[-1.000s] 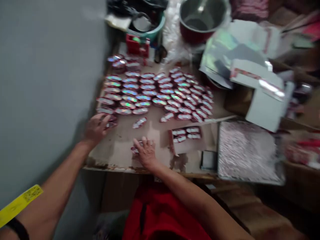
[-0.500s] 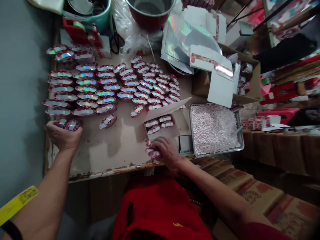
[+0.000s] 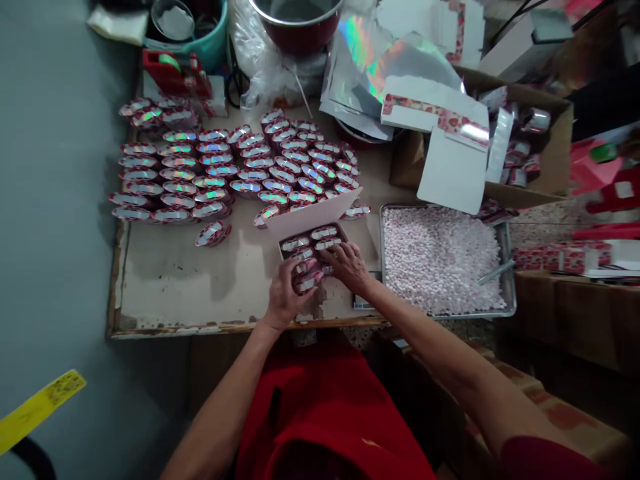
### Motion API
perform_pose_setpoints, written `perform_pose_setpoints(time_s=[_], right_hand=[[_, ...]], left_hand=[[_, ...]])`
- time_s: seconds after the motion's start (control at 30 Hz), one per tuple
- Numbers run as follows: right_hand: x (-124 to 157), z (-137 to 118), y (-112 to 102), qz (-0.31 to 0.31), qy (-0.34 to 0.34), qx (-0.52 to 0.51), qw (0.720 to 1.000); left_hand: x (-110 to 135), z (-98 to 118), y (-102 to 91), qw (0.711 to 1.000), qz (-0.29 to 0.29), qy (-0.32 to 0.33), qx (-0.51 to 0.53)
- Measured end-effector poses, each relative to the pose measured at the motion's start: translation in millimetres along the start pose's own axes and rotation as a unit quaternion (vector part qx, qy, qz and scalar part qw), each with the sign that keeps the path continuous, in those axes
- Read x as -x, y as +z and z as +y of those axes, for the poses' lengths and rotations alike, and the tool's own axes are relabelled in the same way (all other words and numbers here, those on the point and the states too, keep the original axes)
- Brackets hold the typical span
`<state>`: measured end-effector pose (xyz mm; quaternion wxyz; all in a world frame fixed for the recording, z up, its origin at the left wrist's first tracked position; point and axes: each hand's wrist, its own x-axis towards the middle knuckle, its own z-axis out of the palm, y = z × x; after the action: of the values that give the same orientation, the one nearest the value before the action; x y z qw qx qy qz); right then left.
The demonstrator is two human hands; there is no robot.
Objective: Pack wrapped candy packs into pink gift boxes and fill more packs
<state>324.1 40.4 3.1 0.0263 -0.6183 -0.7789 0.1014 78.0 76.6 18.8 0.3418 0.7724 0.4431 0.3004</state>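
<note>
Near the front of the table an open carton [image 3: 315,217] stands with its lid raised at the back. Inside it are several small packs [image 3: 324,233] with red-patterned sides and shiny oval tops. My left hand [image 3: 286,293] is closed round red-patterned packs [image 3: 306,283] at the carton's front left. From the right, my right hand [image 3: 351,267] reaches over the carton, its fingers curled down on a pack at that side; the fingertips are partly hidden. A single pack [image 3: 213,233] leans on the table to the left.
Rows of similar packs [image 3: 180,175] fill the table behind. To the right sits a metal tray [image 3: 510,293] of small pale pellets. Behind it is a cardboard box [image 3: 555,147] with loose packs and white card sheets [image 3: 450,173]. A red tape dispenser [image 3: 170,73] and dark red pot [image 3: 300,33] stand at the back.
My left hand has come from the far left of the table to the carton, bringing packs. My right hand has shifted up and right onto the carton's right side.
</note>
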Motion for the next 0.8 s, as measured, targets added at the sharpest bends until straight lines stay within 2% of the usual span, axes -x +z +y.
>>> perform_pose_setpoints(time_s=[0.03, 0.1, 0.17, 0.27, 0.4, 0.5, 0.6, 0.67, 0.7, 0.77, 0.8], right_hand=[[2, 1, 0, 0.002, -0.001, 0.008, 1.0], [7, 3, -1, 0.001, -0.011, 0.016, 1.0], [8, 5, -3, -0.002, -0.02, 0.02, 1.0], [7, 10, -4, -0.009, -0.025, 0.015, 1.0], [5, 13, -3, -0.021, -0.023, -0.005, 0.999], [10, 15, -9, 0.001, -0.044, -0.05, 0.998], [20, 28, -12, 0.084, -0.018, -0.145, 0.986], [21, 39, -1, 0.154, 0.077, -0.242, 0.955], [17, 44, 7, 0.175, 0.129, -0.305, 0.927], [8, 43, 27, 0.183, 0.198, -0.442, 0.855], [3, 38, 37, 0.171, 0.209, -0.505, 0.82]], left_hand=[[-3, -1, 12.5, 0.999, -0.025, 0.017, -0.02], [-8, -6, 25.2, 0.995, -0.064, 0.027, -0.072], [-9, -6, 26.3, 0.987, -0.08, 0.007, -0.137], [-9, 4, 24.3, 0.972, -0.098, -0.018, -0.213], [-10, 14, 37.5, 0.953, -0.144, -0.016, -0.265], [-4, 8, 46.1, 0.95, -0.126, -0.022, -0.286], [12, -6, 41.6, 0.959, -0.094, 0.024, -0.266], [21, -17, 37.3, 0.97, -0.048, 0.048, -0.235], [24, -22, 36.5, 0.976, -0.002, 0.033, -0.217], [22, -31, 38.4, 0.979, 0.108, -0.059, -0.16], [18, -36, 40.3, 0.975, 0.15, -0.121, -0.113]])
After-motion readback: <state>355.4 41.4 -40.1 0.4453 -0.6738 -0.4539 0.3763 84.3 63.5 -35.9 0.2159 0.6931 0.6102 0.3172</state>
